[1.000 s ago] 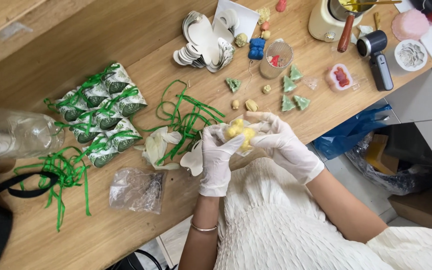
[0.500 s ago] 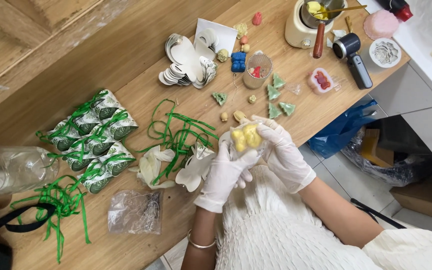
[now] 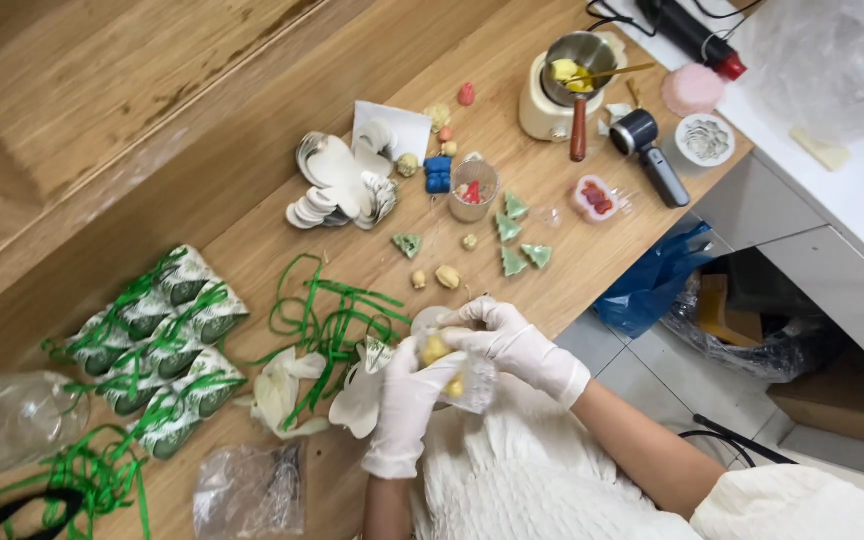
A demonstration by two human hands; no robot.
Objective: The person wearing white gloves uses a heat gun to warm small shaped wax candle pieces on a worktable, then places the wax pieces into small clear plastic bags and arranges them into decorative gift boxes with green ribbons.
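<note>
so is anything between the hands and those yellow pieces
Only a clear plastic bag: the small yellow pieces sit inside it, and the white-gloved left hand and right hand grip them through the film.

A small clear plastic pouch (image 3: 460, 378) holding pale yellow moulded pieces (image 3: 436, 349) is held between two white-gloved hands at the near edge of the long wooden worktable (image 3: 252, 200). The left hand (image 3: 407, 395) cups the pouch from below and beside, fingers wrapped around its lower part; the right hand (image 3: 508, 340) pinches its upper end from above. The pouch looks crumpled and partly hidden by the gloves, with one yellow piece showing near its top and another lower down.
</note>
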